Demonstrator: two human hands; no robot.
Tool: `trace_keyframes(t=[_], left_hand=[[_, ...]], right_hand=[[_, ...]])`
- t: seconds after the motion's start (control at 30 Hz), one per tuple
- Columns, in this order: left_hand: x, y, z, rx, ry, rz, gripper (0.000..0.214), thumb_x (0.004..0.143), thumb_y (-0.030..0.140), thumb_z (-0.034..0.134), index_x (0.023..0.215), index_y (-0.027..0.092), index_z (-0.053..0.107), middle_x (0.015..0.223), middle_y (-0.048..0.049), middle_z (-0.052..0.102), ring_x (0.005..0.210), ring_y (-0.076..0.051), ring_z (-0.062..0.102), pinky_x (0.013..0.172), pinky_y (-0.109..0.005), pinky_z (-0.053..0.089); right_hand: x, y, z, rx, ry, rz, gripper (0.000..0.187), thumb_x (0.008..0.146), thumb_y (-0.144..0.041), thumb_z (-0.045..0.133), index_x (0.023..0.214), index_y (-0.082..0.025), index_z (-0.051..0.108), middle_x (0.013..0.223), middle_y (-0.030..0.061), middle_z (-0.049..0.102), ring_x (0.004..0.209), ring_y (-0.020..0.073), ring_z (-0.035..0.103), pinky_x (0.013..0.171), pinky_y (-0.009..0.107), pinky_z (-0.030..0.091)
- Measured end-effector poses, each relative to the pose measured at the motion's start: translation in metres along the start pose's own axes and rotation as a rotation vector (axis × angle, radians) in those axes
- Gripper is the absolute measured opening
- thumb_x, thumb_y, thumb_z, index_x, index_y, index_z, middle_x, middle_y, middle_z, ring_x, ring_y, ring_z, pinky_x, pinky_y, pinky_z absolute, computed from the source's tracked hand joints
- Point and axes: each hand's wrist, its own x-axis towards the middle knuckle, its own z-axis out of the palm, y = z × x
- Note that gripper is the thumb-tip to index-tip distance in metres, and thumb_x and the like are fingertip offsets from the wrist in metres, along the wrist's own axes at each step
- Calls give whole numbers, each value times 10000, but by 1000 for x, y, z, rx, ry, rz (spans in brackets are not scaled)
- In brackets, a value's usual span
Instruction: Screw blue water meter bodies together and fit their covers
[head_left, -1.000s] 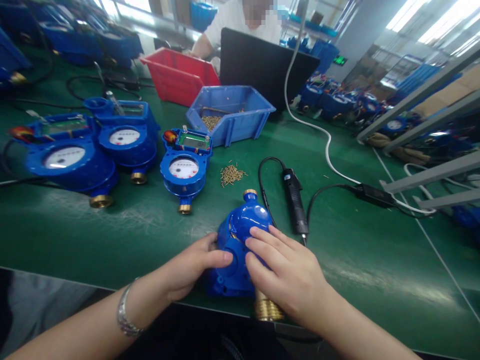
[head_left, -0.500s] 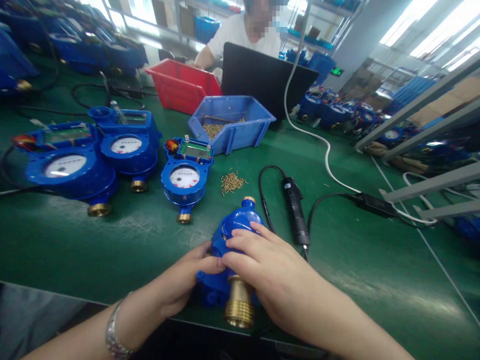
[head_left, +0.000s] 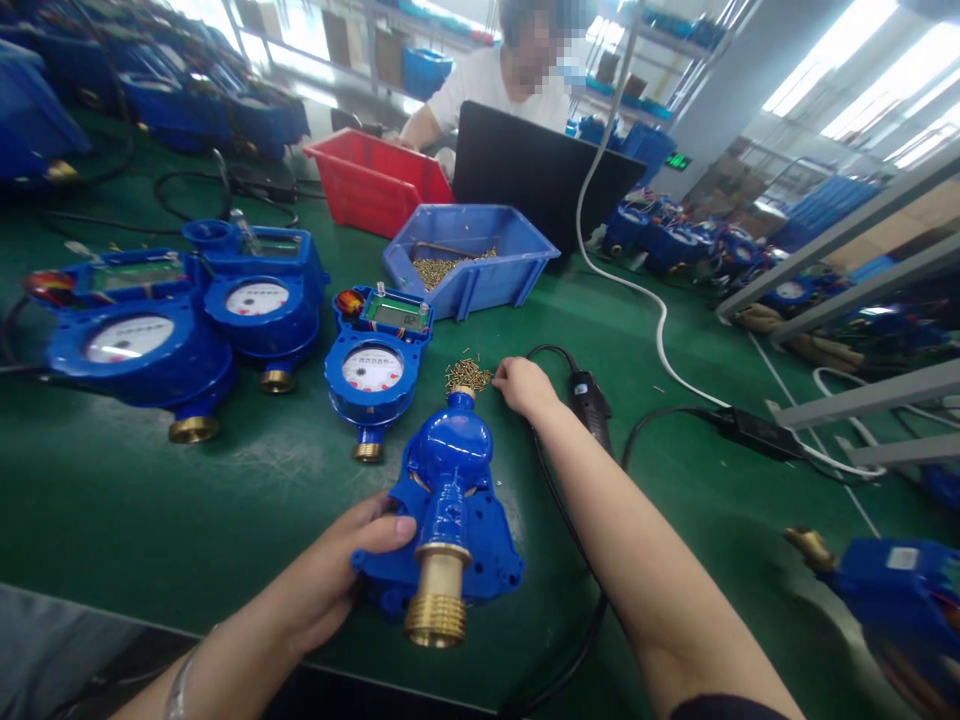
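My left hand (head_left: 341, 565) grips the side of a blue water meter (head_left: 454, 450) that lies face down at the table's front edge. Its threaded brass end (head_left: 436, 610) points toward me, and its dial is hidden underneath. Just beyond the meter is a small pile of brass screws (head_left: 466, 374). At the right edge of that pile my right hand (head_left: 525, 388) has its fingers pinched together; whatever is between them is hidden. Right beside this hand lies a black electric screwdriver (head_left: 591, 402), partly covered by my forearm.
A blue bin (head_left: 480, 265) of screws and a red bin (head_left: 379, 185) stand behind, near a black panel (head_left: 540, 175) and a seated person (head_left: 487, 95). Face-up meters (head_left: 373, 370) are at left, another meter (head_left: 892, 580) at lower right. Cables (head_left: 660, 330) cross the green table.
My right hand has left the meter and moved forward to the screw pile. The meter's back is now uncovered, with my left hand still on it. Another meter shows at lower right.
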Motion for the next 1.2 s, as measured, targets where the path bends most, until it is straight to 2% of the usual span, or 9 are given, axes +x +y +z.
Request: trace_keyframes(t=[0.2,0.33,0.43,0.53,0.8,0.93,1.03,1.1,1.2], left_hand=[[0,-1,-1,-12,-5,-2,295,685,305,700,937,155,665,877,-69,696,783,-209,630,750,-289,481],[0,0,-1,-27,0,-1,263,658,312,728,871,164,685,788,-46,697,712,-175,622,693,-248,481],[-2,1,0,-12,6,-2,246,671,318,718,856,158,689,801,-55,698,714,-176,624,690,-247,482],[-2,1,1,-16,-2,2,224,679,307,713,848,162,687,780,-44,696,703,-170,624,680,-239,484],[1,-3,-4,-31,-9,2,199,705,292,695,858,166,678,821,-46,705,728,-182,637,711,-257,488],[0,-2,-4,-22,-14,-8,293,712,294,686,978,175,659,844,-50,706,737,-200,642,733,-280,486],[-1,-1,-2,-9,4,-12,374,704,296,691,1053,173,634,830,-53,707,730,-208,643,735,-284,480],[-1,-1,-2,-9,18,-8,419,694,296,698,1086,170,621,841,-59,707,721,-206,640,741,-288,477],[0,-1,-1,-17,5,-8,473,682,308,705,1122,169,601,864,-66,705,727,-208,639,742,-293,478]], right_hand=[[-25,-4,-13,261,-15,-43,146,865,-240,538,912,-107,577,894,45,603,804,139,593,735,323,509],[-74,-10,-20,584,-19,-85,93,818,-116,500,905,-108,531,673,-3,599,588,97,596,600,254,523],[-114,-14,-12,763,6,-98,166,787,-169,506,940,-115,541,650,5,621,558,114,612,567,260,532],[-141,-17,-1,839,65,-94,142,767,-233,529,830,-125,596,674,44,658,599,146,639,595,282,539],[-155,-26,6,674,210,-168,58,710,-129,617,661,-159,605,679,7,617,649,127,590,621,233,478],[-156,-28,8,541,233,-240,88,722,-98,628,656,-155,618,694,13,612,676,127,580,653,234,462],[-160,-28,-1,441,203,-325,94,760,-113,599,696,-156,653,716,31,633,696,140,591,670,249,466],[-158,-28,-13,360,106,-388,111,775,-119,589,727,-166,677,728,27,656,702,138,609,672,245,477],[-135,-22,-32,252,30,-325,110,778,-124,599,744,-180,687,753,3,686,710,124,635,683,229,494]])
